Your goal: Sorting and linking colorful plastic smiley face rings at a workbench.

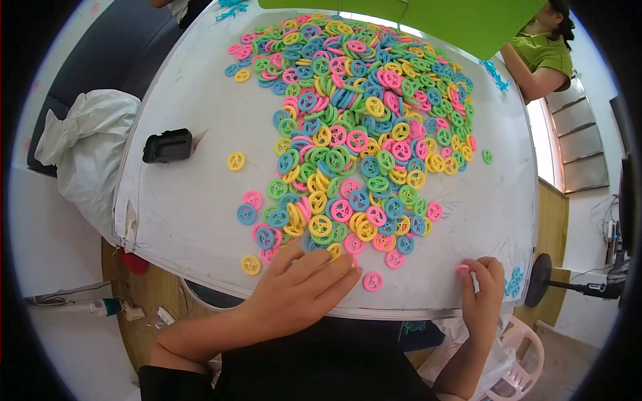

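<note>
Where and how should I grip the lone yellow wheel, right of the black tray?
Probably pinch the yellow wheel by opposite edges of its outer rim, coming from above: it lies flat and round, and no other wheel touches it.

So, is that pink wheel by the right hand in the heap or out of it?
Out of it: the pink wheel is at the right hand, with white tabletop showing between it and the heap.

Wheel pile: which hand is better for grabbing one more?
Probably the left hand: it's at the near edge of the pile, while the right hand is farther right, pinching a pink piece.
</note>
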Action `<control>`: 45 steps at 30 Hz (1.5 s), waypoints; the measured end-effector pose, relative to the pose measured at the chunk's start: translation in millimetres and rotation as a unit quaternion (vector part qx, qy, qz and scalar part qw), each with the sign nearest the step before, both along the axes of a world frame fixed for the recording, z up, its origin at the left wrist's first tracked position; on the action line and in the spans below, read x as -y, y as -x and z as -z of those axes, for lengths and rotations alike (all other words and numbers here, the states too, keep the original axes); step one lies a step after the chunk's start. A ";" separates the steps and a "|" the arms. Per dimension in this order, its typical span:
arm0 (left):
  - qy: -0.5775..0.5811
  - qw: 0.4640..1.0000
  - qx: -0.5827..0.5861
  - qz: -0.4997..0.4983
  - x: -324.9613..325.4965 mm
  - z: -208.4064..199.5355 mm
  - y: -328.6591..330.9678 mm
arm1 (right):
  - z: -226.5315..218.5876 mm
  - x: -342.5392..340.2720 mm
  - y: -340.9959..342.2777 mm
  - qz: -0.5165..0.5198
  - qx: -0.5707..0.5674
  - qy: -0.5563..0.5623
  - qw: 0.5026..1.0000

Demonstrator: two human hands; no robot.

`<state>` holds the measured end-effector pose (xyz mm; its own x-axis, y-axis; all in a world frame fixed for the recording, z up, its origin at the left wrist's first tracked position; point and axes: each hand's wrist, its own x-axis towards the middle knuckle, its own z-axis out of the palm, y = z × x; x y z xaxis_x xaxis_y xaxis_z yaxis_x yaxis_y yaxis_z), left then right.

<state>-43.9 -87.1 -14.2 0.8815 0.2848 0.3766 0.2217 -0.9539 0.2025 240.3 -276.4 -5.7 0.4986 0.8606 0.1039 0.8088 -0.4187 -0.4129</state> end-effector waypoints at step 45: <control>0.157 0.962 0.093 -0.201 -47.0 -13.8 76.9 | -2.6 -117.1 87.9 -0.265 0.144 -0.011 0.953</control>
<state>-120.8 -40.0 -0.4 0.6022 0.7138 0.3576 0.4910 -0.6843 0.5391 152.4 -159.3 -3.1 -0.0584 0.9797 0.1919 0.9856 0.0871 -0.1447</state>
